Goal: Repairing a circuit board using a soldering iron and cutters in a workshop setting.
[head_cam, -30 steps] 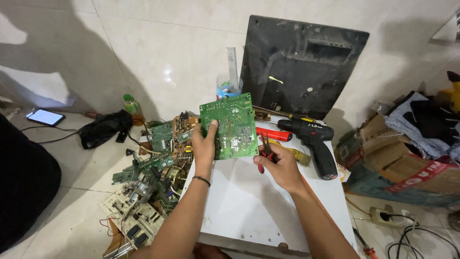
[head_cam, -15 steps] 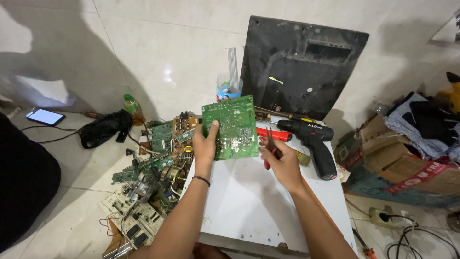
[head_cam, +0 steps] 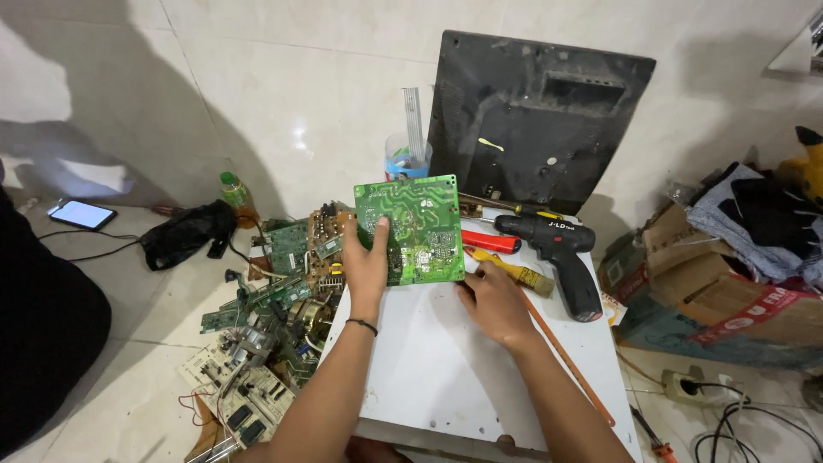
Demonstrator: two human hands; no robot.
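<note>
My left hand (head_cam: 367, 261) grips the left edge of a green circuit board (head_cam: 420, 227) and holds it upright, solder side facing me, above a white tabletop (head_cam: 429, 369). My right hand (head_cam: 490, 302) rests on the tabletop with curled fingers at the board's lower right corner. I cannot see whether it holds anything. A red-handled tool (head_cam: 490, 242) and a yellow-handled brush (head_cam: 514, 270) lie just behind that hand.
A black cordless drill (head_cam: 557, 253) lies at the right of the tabletop, in front of a black monitor shell (head_cam: 540, 111) and a plastic cup (head_cam: 407, 159). Several circuit boards (head_cam: 274, 300) are piled on the floor at left. Cardboard boxes (head_cam: 686, 291) and cables sit at right.
The board has tilted slightly and stays in my left hand. My right hand has slid down and right, from the board's right edge to its lower corner.
</note>
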